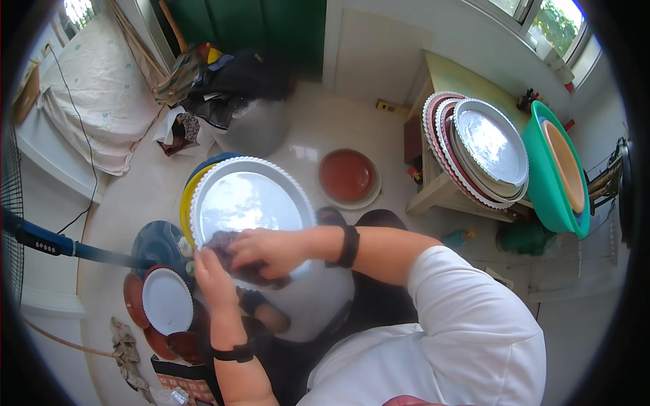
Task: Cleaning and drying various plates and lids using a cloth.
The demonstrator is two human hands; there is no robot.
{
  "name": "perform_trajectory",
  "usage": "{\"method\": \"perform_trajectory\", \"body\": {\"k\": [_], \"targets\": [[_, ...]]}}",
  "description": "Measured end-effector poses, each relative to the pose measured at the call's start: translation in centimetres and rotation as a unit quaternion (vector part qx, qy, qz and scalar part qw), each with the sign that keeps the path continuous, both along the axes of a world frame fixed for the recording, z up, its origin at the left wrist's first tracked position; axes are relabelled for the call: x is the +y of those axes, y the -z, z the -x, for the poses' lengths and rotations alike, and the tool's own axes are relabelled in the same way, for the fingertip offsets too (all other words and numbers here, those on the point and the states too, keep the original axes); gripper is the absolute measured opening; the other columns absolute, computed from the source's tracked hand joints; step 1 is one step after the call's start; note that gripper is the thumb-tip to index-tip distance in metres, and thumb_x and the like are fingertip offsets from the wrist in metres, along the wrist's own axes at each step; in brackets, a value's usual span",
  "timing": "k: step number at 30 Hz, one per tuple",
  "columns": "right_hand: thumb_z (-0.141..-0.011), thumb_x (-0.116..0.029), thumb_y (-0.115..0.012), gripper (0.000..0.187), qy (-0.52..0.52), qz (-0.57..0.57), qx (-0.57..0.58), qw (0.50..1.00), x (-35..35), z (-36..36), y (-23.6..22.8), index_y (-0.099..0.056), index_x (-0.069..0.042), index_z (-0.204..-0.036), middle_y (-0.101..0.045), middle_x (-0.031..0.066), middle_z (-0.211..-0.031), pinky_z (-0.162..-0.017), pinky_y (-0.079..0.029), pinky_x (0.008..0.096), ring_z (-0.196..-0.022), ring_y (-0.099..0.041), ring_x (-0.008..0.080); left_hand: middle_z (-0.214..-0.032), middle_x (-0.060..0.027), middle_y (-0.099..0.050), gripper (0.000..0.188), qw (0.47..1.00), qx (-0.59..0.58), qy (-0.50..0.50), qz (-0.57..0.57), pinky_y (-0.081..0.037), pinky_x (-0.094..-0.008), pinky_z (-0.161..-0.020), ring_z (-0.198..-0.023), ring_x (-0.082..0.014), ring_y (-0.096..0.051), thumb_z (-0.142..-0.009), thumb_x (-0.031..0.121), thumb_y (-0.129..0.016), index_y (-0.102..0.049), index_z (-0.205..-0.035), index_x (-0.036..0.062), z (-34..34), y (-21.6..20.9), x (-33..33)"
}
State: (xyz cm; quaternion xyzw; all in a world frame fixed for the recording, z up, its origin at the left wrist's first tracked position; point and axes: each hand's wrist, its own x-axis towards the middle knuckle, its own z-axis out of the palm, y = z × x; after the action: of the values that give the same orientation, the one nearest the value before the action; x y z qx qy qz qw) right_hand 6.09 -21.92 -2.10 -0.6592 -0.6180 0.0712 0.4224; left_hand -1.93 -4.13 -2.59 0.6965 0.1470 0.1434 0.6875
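A large round white tray point(254, 199) with a scalloped rim lies tilted before me, its glossy inside catching the light. My left hand point(218, 279) grips its near left rim. Pressed against the near part of the tray is a bunched dark purple-brown cloth point(227, 242), and my right hand point(267, 249) is closed over it. A yellow rim point(186, 203) and a blue one show behind the tray's left side. What supports the tray from below is mostly hidden.
Stacked scalloped trays point(491, 145) lean on a wooden table point(467, 74) at right, beside a green basin point(548, 169). A reddish round dish point(347, 174) rests on the floor ahead. Left are a fan pole point(101, 255), a blue round base point(159, 243) and a smaller white tray point(168, 301).
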Motion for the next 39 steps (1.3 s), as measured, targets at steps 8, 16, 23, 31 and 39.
{"method": "perform_trajectory", "body": {"k": [8, 16, 23, 31, 39], "targets": [[-0.078, -0.009, -0.055, 0.022, 0.422, 0.291, -0.067, 0.856, -1.1, -1.9, -0.6, -0.066, -0.01, -0.096, -0.067, 0.0094, -0.103, -0.083, -0.049, 0.042, -0.103, -0.06, 0.0305, -0.113, -0.014, -0.058, 0.045, 0.987, -0.016, -0.121, 0.109, -0.046, -0.0331, -0.087, -0.099, -0.0213, -0.056, -0.106, 0.034, -0.035, -0.045, -0.127, -0.0038, 0.3, -3.3, -0.3], [-0.083, -0.025, -0.065, 0.052, 0.548, 0.054, 0.221, 0.805, -1.8, -6.5, -0.6, -0.053, -0.005, -0.129, -0.062, 0.0225, -0.119, -0.095, -0.047, 0.0429, -0.111, -0.059, 0.0384, -0.117, -0.0123, -0.06, 0.041, 0.994, -0.015, 0.104, -0.034, -0.044, -0.031, -0.091, -0.103, -0.017, -0.056, -0.104, 0.025, -0.041, -0.049, -0.13, -0.0053, 0.6, -0.9, -0.2], [-0.064, -0.005, -0.058, 0.071, 0.055, 0.01, 0.168, 0.984, 0.6, -1.5, -0.1, -0.048, -0.004, -0.135, -0.049, 0.0223, -0.129, -0.11, -0.03, 0.0463, -0.123, -0.041, 0.0401, -0.119, -0.0119, -0.059, 0.044, 0.996, 0.02, 0.025, 0.079, -0.047, -0.0311, -0.09, -0.105, -0.0193, -0.058, -0.106, 0.034, -0.039, -0.049, -0.129, -0.0025, 0.1, 0.7, 0.3], [-0.071, -0.005, -0.061, 0.029, 0.192, 0.29, 0.1, 0.932, -1.6, -1.2, -2.9, -0.066, -0.002, -0.099, -0.063, 0.0194, -0.109, -0.084, -0.05, 0.0433, -0.099, -0.061, 0.0356, -0.126, -0.0134, -0.055, 0.047, 0.987, 0.007, -0.099, 0.123, -0.043, -0.0341, -0.098, -0.113, -0.0226, -0.055, -0.106, 0.036, -0.036, -0.043, -0.133, -0.0019, 0.4, -1.9, 0.1], [-0.081, -0.019, -0.066, 0.029, 0.535, 0.095, 0.151, 0.826, -1.5, -5.9, -0.4, -0.063, -0.001, -0.103, -0.068, 0.0183, -0.099, -0.081, -0.053, 0.0394, -0.09, -0.066, 0.0349, -0.125, -0.0162, -0.055, 0.047, 0.998, -0.012, -0.008, 0.064, -0.042, -0.0332, -0.096, -0.11, -0.0213, -0.054, -0.105, 0.03, -0.037, -0.042, -0.136, -0.005, 0.1, -1.2, -0.6]]}}
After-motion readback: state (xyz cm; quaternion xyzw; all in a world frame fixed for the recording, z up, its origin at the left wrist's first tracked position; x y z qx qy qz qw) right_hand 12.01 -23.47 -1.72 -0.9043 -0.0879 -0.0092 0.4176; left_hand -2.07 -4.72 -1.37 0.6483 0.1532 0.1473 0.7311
